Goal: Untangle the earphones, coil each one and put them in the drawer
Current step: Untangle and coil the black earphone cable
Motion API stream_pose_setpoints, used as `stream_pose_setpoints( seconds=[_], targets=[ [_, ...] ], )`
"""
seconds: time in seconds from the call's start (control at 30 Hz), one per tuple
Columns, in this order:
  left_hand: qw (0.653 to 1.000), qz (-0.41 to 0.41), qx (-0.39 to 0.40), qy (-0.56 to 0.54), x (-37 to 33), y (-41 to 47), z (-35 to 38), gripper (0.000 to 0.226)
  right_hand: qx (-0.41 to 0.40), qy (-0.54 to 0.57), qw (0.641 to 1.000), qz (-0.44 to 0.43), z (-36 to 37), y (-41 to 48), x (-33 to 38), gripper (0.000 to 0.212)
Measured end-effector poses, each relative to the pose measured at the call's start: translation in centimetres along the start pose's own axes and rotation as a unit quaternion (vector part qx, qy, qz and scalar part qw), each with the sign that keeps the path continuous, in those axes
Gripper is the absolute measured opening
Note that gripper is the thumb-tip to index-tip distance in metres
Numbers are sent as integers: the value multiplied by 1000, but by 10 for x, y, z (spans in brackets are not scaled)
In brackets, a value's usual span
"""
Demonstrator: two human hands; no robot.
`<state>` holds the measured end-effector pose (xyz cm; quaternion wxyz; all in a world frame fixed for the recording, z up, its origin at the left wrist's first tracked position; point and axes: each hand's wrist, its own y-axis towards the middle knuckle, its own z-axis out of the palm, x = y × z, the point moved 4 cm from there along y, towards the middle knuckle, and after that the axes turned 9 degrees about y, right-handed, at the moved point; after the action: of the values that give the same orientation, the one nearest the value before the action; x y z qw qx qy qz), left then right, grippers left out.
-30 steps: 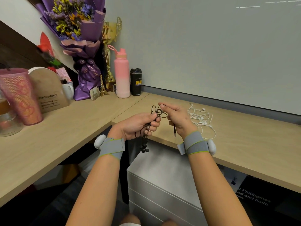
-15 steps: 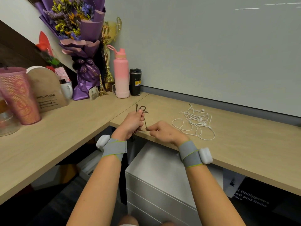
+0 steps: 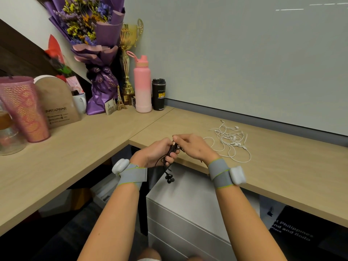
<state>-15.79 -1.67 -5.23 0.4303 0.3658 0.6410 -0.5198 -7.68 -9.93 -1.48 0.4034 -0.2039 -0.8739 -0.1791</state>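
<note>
Coiling is judged underway: black earphones (image 3: 170, 178) are gripped in left hand (image 3: 156, 153), w/ cord pinched by right hand (image 3: 194, 147), nr desk (image 3: 282, 166) edge. White earphones (image 3: 230, 142) are seen tangled on desk; drawers (image 3: 188, 213) shut, nothing stowed yet.

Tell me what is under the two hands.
The black earphones dangle from the left hand above a white drawer cabinet, partly under the desk. Its drawers look closed, so their inside is hidden.

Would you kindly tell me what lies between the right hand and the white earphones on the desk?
Only bare desk separates the right hand from the white earphones, seen in the head view.
</note>
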Motion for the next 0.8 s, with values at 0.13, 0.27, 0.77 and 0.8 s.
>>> stream_pose_setpoints(
  seconds=[0.13,0.27,0.77,0.8],
  targets=[
    [1000,10,10,15,2,-4,-3,33,-79,59,995,8,-3,3,-9,31],
    [997,67,41,27,4,-7,-10,31,-85,105,991,11,-6,3,-13,22],
    [987,95,-123,51,-13,-14,-37,9,-133,117,984,-9,-3,0,-16,16],
    [988,86,-127,18,-12,-13,-37,9,-133,106,985,-20,-3,0,-15,19]
  ],
)
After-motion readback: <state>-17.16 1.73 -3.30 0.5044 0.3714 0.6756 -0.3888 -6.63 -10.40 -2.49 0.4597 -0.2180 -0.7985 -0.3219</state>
